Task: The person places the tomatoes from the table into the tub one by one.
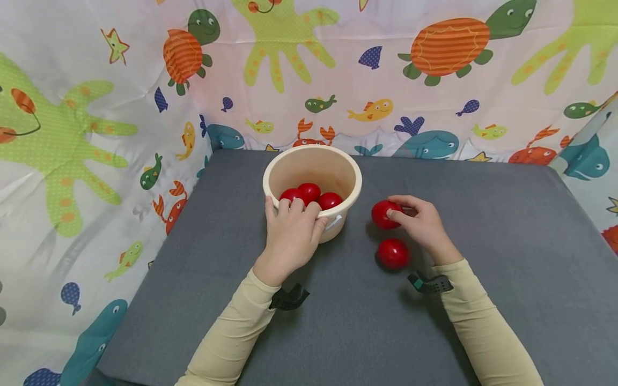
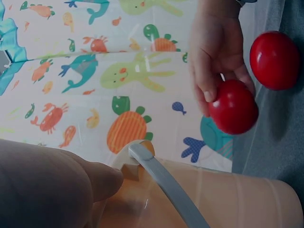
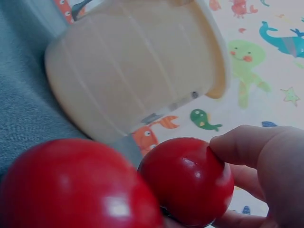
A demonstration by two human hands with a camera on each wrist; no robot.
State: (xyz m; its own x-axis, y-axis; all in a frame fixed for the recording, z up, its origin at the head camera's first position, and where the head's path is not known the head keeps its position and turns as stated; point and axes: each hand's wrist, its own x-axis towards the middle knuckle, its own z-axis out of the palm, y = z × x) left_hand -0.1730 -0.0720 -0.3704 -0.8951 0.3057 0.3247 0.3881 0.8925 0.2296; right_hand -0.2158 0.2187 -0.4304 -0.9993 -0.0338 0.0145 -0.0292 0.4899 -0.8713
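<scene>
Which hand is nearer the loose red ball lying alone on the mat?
The right hand. It holds another ball just behind the loose red ball; the left hand grips the bucket rim, farther to the left.

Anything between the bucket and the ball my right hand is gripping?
Nothing: in the head view only bare grey mat separates the bucket from the ball that the right hand holds.
</scene>
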